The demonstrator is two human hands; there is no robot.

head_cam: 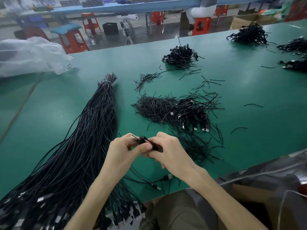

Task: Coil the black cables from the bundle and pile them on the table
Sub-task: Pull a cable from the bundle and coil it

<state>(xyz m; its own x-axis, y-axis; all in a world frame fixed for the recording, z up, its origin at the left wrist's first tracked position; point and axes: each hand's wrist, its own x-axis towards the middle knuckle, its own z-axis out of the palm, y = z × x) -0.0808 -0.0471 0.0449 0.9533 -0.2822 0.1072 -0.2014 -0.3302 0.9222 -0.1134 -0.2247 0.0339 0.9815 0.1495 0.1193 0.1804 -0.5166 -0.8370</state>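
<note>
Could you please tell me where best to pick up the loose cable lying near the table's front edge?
Probably pinch the loose cable at its plug, coming from above: the plug is its thickest part and lies flat on the table, clear of the bundle.

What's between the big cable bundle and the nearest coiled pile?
Head view: a heap of thin black strands lies between the bundle and the coiled pile, touching the pile.

Beyond the green counter, red plastic stools and a floor fan stood on a glossy grey floor beside a long blue workbench.
</note>
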